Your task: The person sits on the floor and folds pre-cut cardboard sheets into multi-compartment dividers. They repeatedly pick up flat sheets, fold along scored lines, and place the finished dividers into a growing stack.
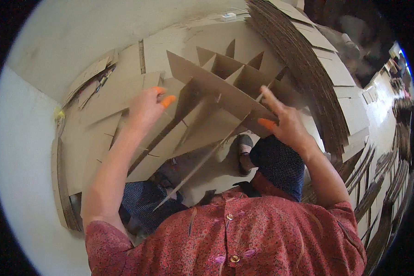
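Note:
An interlocked grid of brown cardboard dividers (216, 85) stands in front of me, with slotted strips crossing one another and pointed ends sticking up. At its right end is my right hand (290, 123), its thumb in an orange finger cover on the near side of the long cross strip and its index finger beyond the top edge. My left hand (145, 109) is raised to the left of the grid, apart from it. Orange covers sit on its thumb and index finger, whose tips are slightly apart with nothing visible between them. Its other fingers are hidden.
Flat cardboard sheets (85, 126) lie at the left, with pens (105, 79) on them. A tall curved stack of cardboard (303, 60) rises at the right. More stacked pieces (384, 184) lie farther right. A white power strip (228, 17) is at the back.

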### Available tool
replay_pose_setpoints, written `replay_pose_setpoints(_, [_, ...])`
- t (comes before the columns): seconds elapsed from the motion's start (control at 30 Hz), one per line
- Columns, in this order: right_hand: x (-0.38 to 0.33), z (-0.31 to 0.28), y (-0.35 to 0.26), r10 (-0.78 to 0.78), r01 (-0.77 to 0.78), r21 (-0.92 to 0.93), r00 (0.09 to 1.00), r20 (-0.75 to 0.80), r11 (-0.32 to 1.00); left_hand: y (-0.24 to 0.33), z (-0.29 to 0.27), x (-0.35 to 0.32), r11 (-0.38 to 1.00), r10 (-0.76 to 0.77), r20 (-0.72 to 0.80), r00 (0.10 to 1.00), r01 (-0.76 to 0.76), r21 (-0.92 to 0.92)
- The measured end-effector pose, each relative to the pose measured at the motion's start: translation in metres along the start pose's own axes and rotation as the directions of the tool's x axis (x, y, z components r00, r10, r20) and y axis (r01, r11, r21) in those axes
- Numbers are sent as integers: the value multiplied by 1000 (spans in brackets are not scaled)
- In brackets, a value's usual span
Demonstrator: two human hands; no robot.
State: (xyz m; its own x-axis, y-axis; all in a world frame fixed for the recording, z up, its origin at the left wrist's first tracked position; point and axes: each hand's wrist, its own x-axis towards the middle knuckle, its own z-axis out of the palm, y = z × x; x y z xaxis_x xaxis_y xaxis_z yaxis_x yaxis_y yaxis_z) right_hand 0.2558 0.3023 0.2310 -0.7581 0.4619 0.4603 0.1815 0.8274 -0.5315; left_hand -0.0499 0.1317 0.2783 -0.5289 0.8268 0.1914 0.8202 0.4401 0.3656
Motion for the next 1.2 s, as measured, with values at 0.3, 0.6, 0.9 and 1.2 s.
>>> replay_pose_setpoints(0.3, [9,-23,-31,174,-141,-127,936,306,982,-15,33,29,997,-5,162,987,-7,74])
replay_pose_setpoints(0.6, [48,0,-23,-34,87,-191,964,266,978,-66,5,21,939,-53,108,993,86,-333])
replay_pose_setpoints(0.9, [67,32,3,73,23,-295,948,310,955,-209,38,29,896,22,-96,995,23,444])
replay_pose_setpoints(1.2, [77,22,-30,-32,48,-276,997,65,960,-232,8,64,958,-285,-52,957,282,-58])
